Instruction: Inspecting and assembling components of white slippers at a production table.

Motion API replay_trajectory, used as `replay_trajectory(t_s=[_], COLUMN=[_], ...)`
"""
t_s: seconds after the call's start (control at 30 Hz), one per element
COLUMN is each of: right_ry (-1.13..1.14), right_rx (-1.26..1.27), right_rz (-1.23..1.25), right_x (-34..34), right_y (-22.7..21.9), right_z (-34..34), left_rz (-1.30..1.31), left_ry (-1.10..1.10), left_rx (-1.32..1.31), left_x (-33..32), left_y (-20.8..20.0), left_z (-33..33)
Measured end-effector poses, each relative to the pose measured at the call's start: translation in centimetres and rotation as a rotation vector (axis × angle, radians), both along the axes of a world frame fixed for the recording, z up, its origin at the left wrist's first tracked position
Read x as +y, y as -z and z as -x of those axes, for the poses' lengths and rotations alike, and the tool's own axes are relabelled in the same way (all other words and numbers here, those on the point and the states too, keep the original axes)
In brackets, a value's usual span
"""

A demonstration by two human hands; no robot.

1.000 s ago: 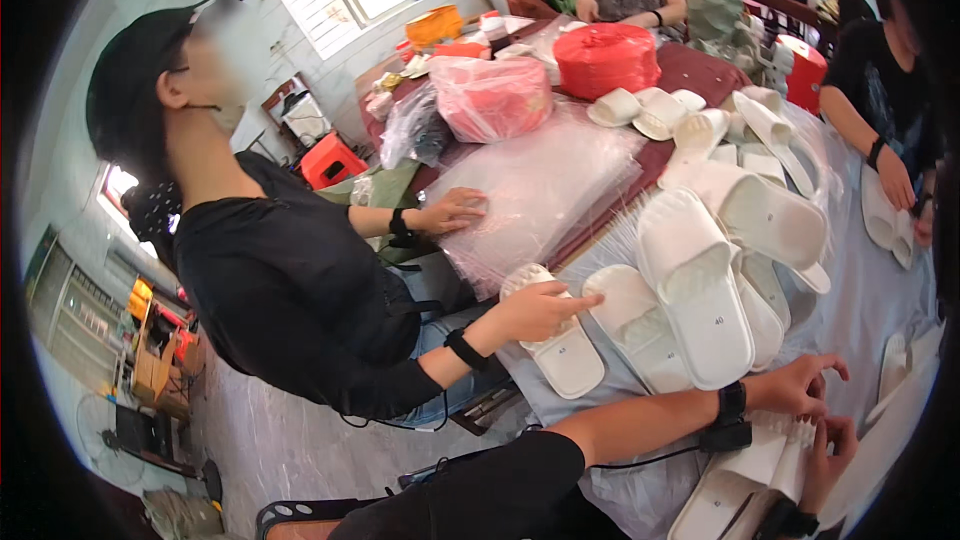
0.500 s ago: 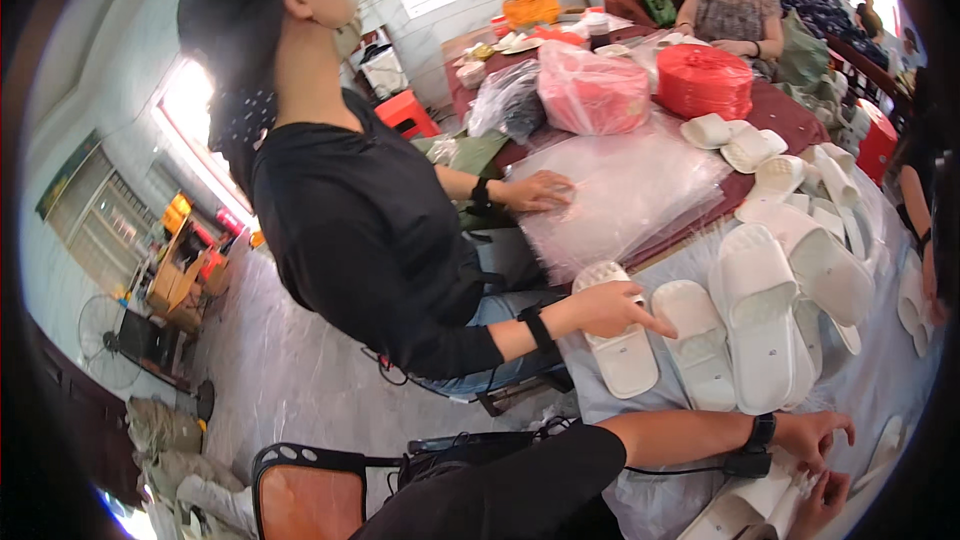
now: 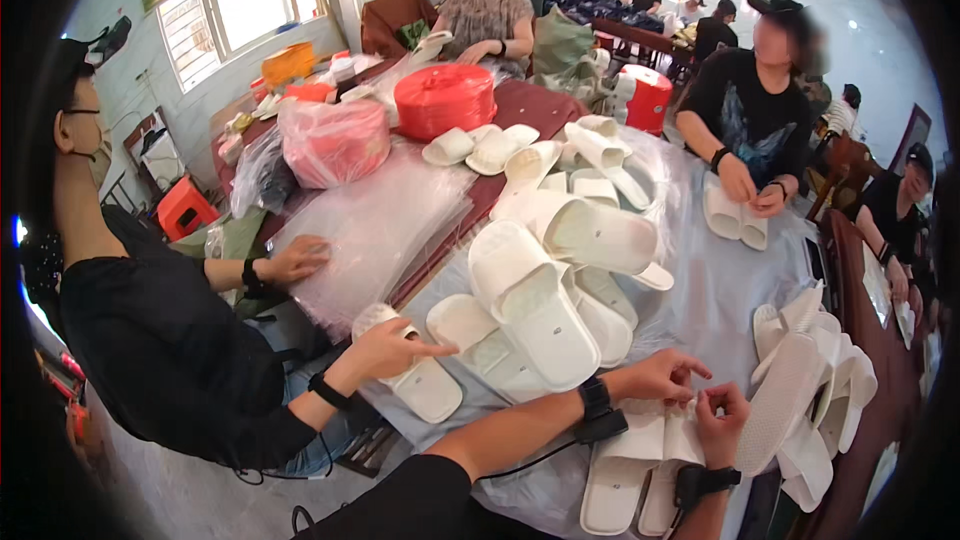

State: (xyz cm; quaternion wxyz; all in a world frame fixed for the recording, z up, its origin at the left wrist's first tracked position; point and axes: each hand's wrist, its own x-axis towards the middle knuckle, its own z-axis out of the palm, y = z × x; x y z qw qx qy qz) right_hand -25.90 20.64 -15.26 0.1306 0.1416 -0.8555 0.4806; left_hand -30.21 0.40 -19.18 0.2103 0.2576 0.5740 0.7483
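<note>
A pair of white slippers (image 3: pixel 622 475) lies side by side in front of me, toes toward my body. My left hand (image 3: pixel 668 376) is over the far end of the pair, index finger stretched out and the other fingers curled in. Close beside it, my right hand (image 3: pixel 722 418) has its thumb and fingers pinched together above the right slipper. The fingertips of both hands nearly meet. Whatever lies between them is too small to make out. Dark bands circle both wrists.
White slippers pile up ahead (image 3: pixel 535 305), with another heap (image 3: pixel 815 390) to my right. At left, a co-worker's hand (image 3: pixel 395 350) points across a slipper, near stacked clear plastic sheets (image 3: pixel 375 250). Red twine rolls (image 3: pixel 445 100) stand farther back. Another person (image 3: pixel 755 120) handles slippers across the table.
My view has swung to the right, bringing the right-hand heap and more people into sight. Both hands stay close together at the slipper pair, which now shows more fully.
</note>
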Motion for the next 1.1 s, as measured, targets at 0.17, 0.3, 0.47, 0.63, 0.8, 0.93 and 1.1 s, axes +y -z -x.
replay_trajectory(t_s=[0.17, 0.3, 0.47, 0.63, 0.8, 0.93, 1.1], right_ry=[-0.021, -0.061, -0.076, -0.019, 0.06, -0.094, -0.01], right_rx=[0.079, 0.06, 0.092, -0.133, -0.134, -0.15, -0.209], right_rz=[-0.051, -0.037, -0.068, -0.041, 0.088, -0.02, 0.03], right_x=[1.4, 2.0, 2.3, 2.2, 1.6, 1.8, 1.7], right_y=[-0.3, 0.7, 2.4, -0.3, -0.5, -0.8, -0.2], right_z=[-0.3, 0.2, 1.2, 0.1, -0.2, -0.3, 0.0], left_rz=[-0.028, -0.037, -0.036, -0.045, -0.007, -0.045, -0.021], left_ry=[0.022, -0.011, -0.036, -0.013, -0.031, -0.032, -0.052], left_rx=[0.045, 0.036, 0.062, 0.05, 0.086, 0.059, 0.061], left_x=[1.3, 1.5, 1.3, 1.2, 1.4, 1.4, 1.1], left_y=[-0.7, -1.0, -0.4, -0.7, -0.8, -0.5, -0.8], left_z=[0.1, 0.2, 0.4, 0.2, 0.1, 0.2, 0.2])
